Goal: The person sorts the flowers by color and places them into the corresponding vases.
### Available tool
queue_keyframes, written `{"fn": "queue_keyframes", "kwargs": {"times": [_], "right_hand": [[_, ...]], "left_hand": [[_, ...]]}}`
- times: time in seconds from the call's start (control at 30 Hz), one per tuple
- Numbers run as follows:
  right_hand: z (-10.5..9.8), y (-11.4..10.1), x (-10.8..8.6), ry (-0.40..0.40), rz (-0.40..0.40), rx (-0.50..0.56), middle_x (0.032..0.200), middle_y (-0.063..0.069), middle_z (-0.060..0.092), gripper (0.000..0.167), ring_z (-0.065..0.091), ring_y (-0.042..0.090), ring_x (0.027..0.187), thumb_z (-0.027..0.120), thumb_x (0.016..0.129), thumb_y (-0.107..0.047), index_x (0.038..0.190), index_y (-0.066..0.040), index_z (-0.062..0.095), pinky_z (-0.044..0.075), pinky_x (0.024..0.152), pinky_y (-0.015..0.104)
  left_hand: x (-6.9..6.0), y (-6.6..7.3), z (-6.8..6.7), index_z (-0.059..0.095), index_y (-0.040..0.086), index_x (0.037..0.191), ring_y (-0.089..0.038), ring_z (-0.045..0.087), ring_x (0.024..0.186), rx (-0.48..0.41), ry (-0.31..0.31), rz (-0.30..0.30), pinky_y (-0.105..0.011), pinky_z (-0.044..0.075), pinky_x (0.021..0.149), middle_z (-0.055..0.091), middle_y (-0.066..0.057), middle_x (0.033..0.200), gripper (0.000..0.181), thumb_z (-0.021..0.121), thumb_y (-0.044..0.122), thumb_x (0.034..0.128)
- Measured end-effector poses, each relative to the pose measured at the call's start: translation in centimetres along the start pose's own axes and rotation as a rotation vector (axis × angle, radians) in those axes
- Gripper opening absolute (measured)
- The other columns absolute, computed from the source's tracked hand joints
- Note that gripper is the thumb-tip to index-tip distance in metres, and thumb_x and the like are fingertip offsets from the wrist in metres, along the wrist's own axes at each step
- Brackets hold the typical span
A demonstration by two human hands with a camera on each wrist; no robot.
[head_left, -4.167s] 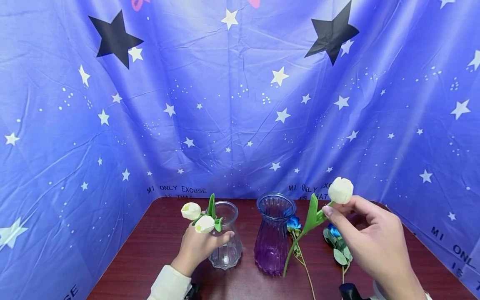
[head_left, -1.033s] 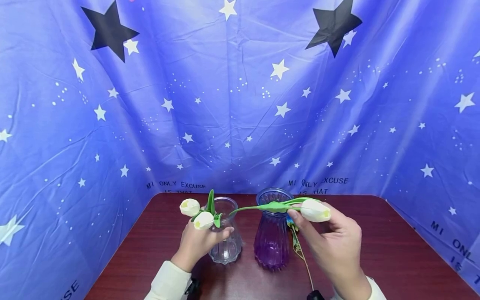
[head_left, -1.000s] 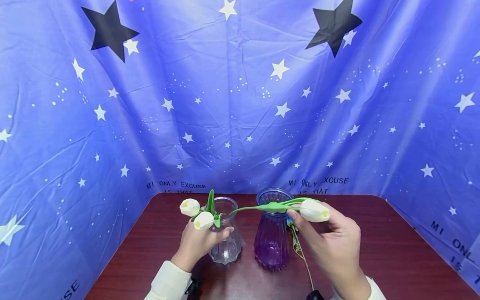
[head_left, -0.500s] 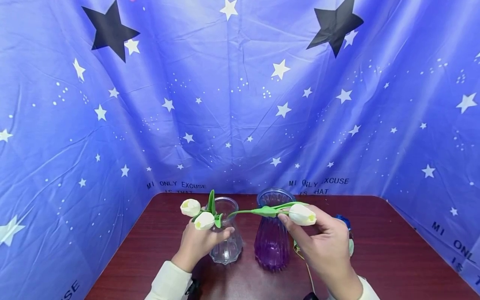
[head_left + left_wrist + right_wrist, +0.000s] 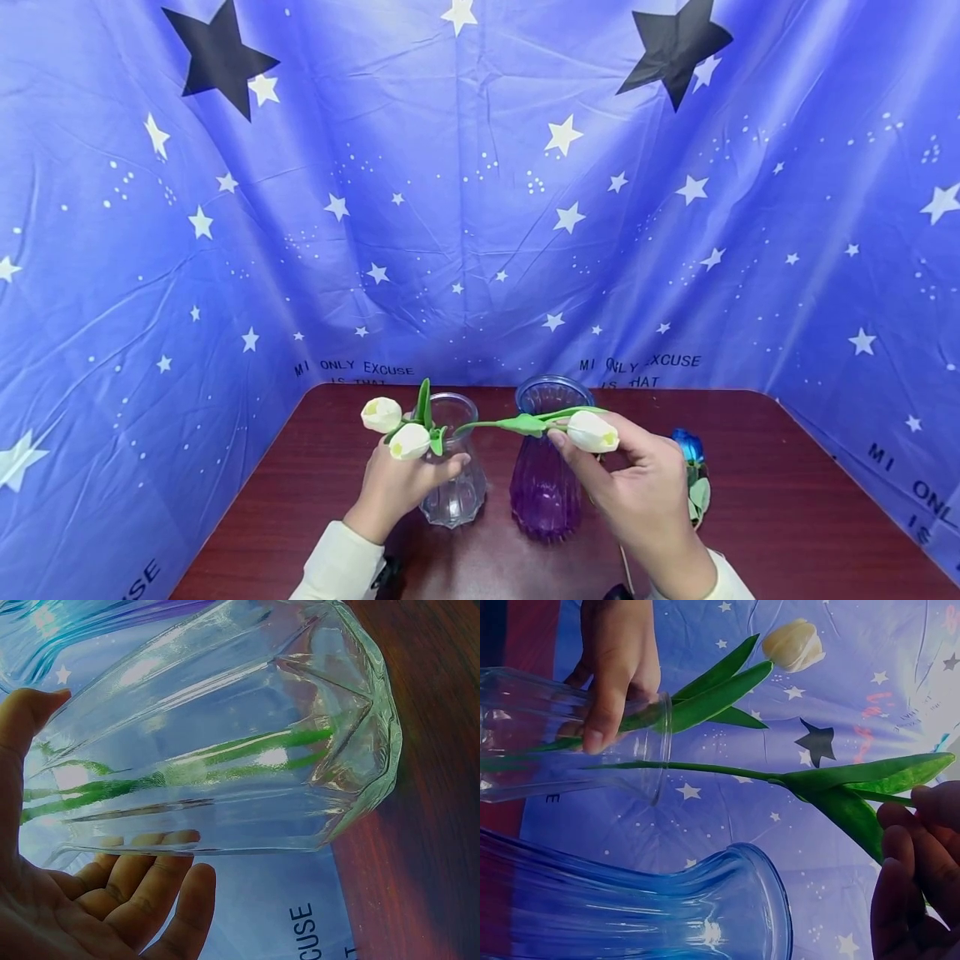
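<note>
My left hand (image 5: 396, 490) grips the clear glass vase (image 5: 453, 500) round its neck, thumb on one side and fingers on the other. Two white tulips (image 5: 381, 413) stand in it, and their green stems (image 5: 247, 746) show through the glass. Between thumb and fingers, my right hand (image 5: 647, 492) pinches a third white tulip (image 5: 592, 432) just below the bloom. This tulip lies nearly level, its leaves (image 5: 847, 784) in front of the purple vase's mouth. In the right wrist view its stem end is inside the clear vase's mouth.
A ribbed purple vase with a blue rim (image 5: 546, 492) stands right of the clear one, partly behind the right hand. A blue artificial rose (image 5: 688, 446) lies farther right on the dark red table (image 5: 810, 500). Starry blue cloth (image 5: 465, 208) surrounds the table.
The right hand has brought the tulip leftward from beyond the purple vase, tipping it level, and its stem has slid into the clear vase's mouth. The left hand keeps its place.
</note>
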State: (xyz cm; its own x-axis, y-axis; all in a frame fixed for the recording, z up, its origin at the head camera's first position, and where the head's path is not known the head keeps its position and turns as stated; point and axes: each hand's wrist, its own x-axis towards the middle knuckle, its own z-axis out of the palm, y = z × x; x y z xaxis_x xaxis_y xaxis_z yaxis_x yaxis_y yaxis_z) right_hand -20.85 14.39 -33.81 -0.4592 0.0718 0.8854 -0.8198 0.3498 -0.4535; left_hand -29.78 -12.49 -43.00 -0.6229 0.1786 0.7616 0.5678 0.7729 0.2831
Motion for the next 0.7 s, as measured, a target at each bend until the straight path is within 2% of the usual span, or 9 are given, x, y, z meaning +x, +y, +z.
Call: {"fn": "queue_keyframes", "kwargs": {"times": [0.1, 0.23, 0.33, 0.4, 0.47, 0.57, 0.7], "right_hand": [[0.0, 0.1, 0.0, 0.004, 0.002, -0.029, 0.088, 0.003, 0.078, 0.033, 0.065, -0.001, 0.073, 0.085, 0.072, 0.011, 0.1, -0.006, 0.079, 0.052, 0.062, 0.013], [0.2, 0.3, 0.3, 0.001, -0.003, -0.056, 0.082, -0.002, 0.075, 0.033, 0.059, -0.001, 0.064, 0.087, 0.072, 0.008, 0.098, -0.011, 0.08, 0.049, 0.057, 0.014], [0.3, 0.5, 0.7, 0.009, -0.021, -0.086, 0.076, -0.005, 0.068, 0.032, 0.052, 0.0, 0.06, 0.089, 0.071, 0.005, 0.095, -0.015, 0.08, 0.043, 0.052, 0.015], [0.4, 0.6, 1.0, 0.016, -0.027, -0.099, 0.071, -0.006, 0.061, 0.032, 0.046, 0.002, 0.059, 0.09, 0.07, 0.003, 0.093, -0.017, 0.08, 0.038, 0.05, 0.015], [0.6, 0.6, 1.1, 0.02, -0.029, -0.12, 0.068, -0.007, 0.054, 0.031, 0.041, 0.004, 0.059, 0.091, 0.069, 0.001, 0.089, -0.019, 0.078, 0.033, 0.049, 0.015], [1.0, 0.7, 1.1, 0.018, -0.017, -0.134, 0.063, -0.005, 0.044, 0.033, 0.036, 0.006, 0.059, 0.093, 0.068, -0.002, 0.074, -0.024, 0.069, 0.028, 0.049, 0.016], [1.5, 0.6, 1.3, 0.012, -0.011, -0.173, 0.062, -0.006, 0.038, 0.049, 0.033, 0.004, 0.062, 0.094, 0.069, -0.008, 0.062, -0.023, 0.048, 0.026, 0.054, 0.018]], "left_hand": [[0.0, 0.0, 0.0, 0.06, 0.018, 0.078, -0.015, 0.059, 0.06, -0.004, -0.01, -0.02, -0.036, 0.05, 0.051, 0.057, 0.004, 0.077, 0.046, 0.096, 0.045, 0.0649], [0.2, 0.0, -0.1, 0.061, 0.018, 0.077, -0.015, 0.06, 0.06, 0.002, -0.003, -0.006, -0.036, 0.05, 0.051, 0.058, 0.004, 0.078, 0.046, 0.096, 0.045, 0.0641], [0.4, 0.0, -0.2, 0.063, 0.018, 0.079, -0.015, 0.061, 0.061, -0.009, -0.014, -0.021, -0.036, 0.051, 0.051, 0.059, 0.004, 0.08, 0.045, 0.096, 0.045, 0.0636], [0.5, 0.1, -0.3, 0.063, 0.02, 0.081, -0.015, 0.061, 0.061, -0.019, -0.035, -0.062, -0.035, 0.05, 0.051, 0.059, 0.006, 0.081, 0.044, 0.095, 0.046, 0.0637], [0.4, 0.1, -0.3, 0.063, 0.02, 0.08, -0.015, 0.061, 0.061, -0.024, -0.043, -0.071, -0.034, 0.05, 0.051, 0.059, 0.006, 0.08, 0.044, 0.095, 0.045, 0.0639], [0.1, 0.1, -0.2, 0.061, 0.02, 0.077, -0.014, 0.059, 0.058, -0.011, -0.037, -0.051, -0.034, 0.049, 0.049, 0.057, 0.006, 0.077, 0.044, 0.095, 0.044, 0.0643], [0.0, 0.0, -0.1, 0.061, 0.018, 0.077, -0.013, 0.058, 0.058, -0.006, -0.024, -0.019, -0.034, 0.049, 0.049, 0.056, 0.005, 0.076, 0.044, 0.096, 0.043, 0.0648]]}}
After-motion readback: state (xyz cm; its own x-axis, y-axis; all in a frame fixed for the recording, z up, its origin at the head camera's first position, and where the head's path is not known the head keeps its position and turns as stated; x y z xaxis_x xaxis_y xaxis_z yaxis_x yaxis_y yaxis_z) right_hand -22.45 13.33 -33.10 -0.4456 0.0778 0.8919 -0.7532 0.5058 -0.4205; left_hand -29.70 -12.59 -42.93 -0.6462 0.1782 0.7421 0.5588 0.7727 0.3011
